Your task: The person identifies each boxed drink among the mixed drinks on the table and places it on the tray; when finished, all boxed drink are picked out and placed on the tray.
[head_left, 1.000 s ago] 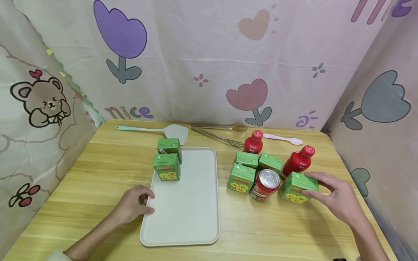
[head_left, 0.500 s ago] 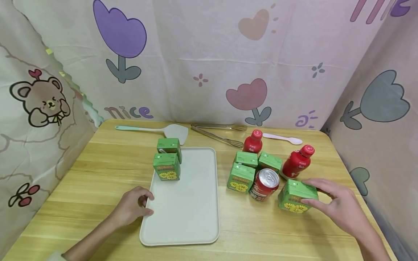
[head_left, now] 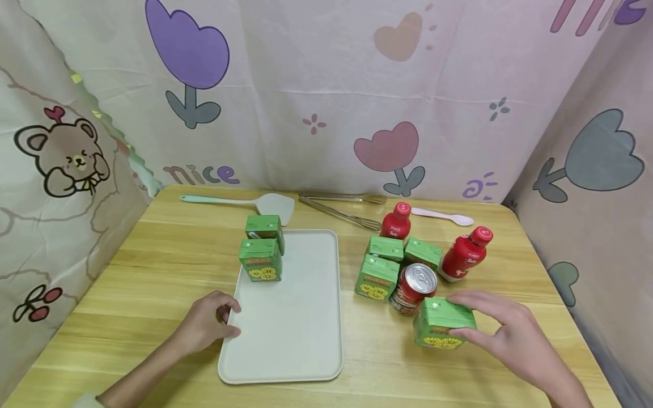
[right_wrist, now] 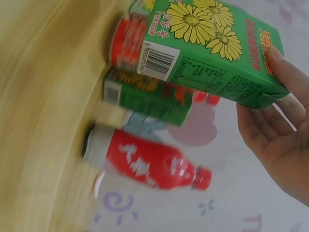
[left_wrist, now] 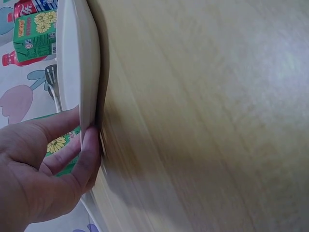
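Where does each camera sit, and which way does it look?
Head: on the head, facing forward and down at the tray; left hand, right hand and both forearms show.
Left wrist: on that wrist, facing the tray's edge and table; left hand shows.
Right wrist: on that wrist, facing a green carton; right hand, holding it, shows.
Head and right wrist both show that green carton.

Tray (head_left: 293,334): on the surface (head_left: 153,272)
Paired cartons (head_left: 261,262): tray's eleven o'clock corner
Can (head_left: 414,288): tray's three o'clock
Held carton (head_left: 437,323): can's five o'clock

Green carton (right_wrist: 212,55) in right grip (right_wrist: 286,151)
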`<state>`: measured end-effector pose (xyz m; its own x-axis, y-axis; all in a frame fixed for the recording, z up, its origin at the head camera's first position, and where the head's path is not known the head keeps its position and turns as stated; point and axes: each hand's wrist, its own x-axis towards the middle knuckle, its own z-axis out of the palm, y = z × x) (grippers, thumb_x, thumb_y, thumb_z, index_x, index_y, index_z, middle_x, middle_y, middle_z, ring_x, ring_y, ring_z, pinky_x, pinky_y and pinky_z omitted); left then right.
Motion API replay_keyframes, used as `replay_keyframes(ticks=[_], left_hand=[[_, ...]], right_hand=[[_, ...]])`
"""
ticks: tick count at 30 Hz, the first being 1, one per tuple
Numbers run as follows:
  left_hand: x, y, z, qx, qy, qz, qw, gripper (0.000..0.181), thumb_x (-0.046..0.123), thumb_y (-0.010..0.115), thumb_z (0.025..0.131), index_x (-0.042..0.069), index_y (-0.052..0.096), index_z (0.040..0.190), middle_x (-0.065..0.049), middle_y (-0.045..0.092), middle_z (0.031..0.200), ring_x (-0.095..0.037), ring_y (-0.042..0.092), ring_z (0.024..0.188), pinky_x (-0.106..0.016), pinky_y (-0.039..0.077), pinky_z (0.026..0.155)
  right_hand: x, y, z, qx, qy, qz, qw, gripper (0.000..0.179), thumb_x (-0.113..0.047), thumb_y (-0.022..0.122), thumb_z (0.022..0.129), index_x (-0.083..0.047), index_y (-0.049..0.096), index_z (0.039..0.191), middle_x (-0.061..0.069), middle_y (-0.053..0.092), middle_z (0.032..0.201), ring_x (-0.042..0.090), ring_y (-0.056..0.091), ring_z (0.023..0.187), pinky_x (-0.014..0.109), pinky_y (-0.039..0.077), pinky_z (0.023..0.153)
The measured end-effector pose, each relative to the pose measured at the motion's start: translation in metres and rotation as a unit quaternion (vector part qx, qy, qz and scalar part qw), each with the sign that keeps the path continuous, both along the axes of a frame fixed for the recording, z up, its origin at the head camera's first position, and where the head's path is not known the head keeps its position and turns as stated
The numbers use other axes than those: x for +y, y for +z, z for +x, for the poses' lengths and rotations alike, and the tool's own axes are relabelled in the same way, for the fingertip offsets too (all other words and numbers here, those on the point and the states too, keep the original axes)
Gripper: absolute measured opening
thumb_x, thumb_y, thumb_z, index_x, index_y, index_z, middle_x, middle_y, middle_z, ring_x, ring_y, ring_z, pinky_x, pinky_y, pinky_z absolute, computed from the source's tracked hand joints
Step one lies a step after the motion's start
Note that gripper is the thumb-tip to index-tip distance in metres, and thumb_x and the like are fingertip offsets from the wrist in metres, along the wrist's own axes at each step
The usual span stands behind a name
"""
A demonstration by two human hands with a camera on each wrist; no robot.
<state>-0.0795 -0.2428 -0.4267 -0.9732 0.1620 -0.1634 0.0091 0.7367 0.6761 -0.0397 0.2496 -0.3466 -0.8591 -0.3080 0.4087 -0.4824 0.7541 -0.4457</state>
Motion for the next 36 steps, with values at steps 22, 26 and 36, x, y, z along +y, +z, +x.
replay_keyframes(ticks=[22,26,36], left_hand=[[0.0,0.003,0.003,-0.013,0.004,0.004,0.9999,0.033,0.001,0.081,0.065,0.005,0.064,0.094,-0.005,0.053,0.085,-0.014,0.049,0.074,-0.02,0.042,0.056],[0.001,0.003,0.003,-0.012,0.005,0.002,0.9999,0.033,0.001,0.081,0.065,0.005,0.064,0.093,-0.005,0.053,0.085,-0.014,0.049,0.074,-0.02,0.042,0.056],[0.0,0.002,0.006,-0.018,0.007,0.003,0.9998,0.033,0.001,0.081,0.065,0.005,0.064,0.093,-0.005,0.053,0.085,-0.014,0.048,0.074,-0.019,0.043,0.055]], right_hand=[[-0.091,-0.002,-0.016,-0.035,0.079,-0.071,0.9937,0.046,-0.017,0.086,0.065,-0.02,0.07,0.108,-0.008,0.07,0.106,0.009,0.066,0.098,0.02,0.052,0.085],[-0.107,-0.005,-0.024,-0.039,0.093,-0.079,0.9917,0.045,-0.019,0.085,0.066,-0.017,0.07,0.108,-0.006,0.07,0.108,0.011,0.065,0.101,0.029,0.054,0.086],[-0.146,-0.012,-0.044,-0.048,0.113,-0.098,0.9876,0.043,-0.018,0.084,0.068,-0.015,0.07,0.108,-0.002,0.07,0.108,0.012,0.065,0.1,0.032,0.053,0.086]])
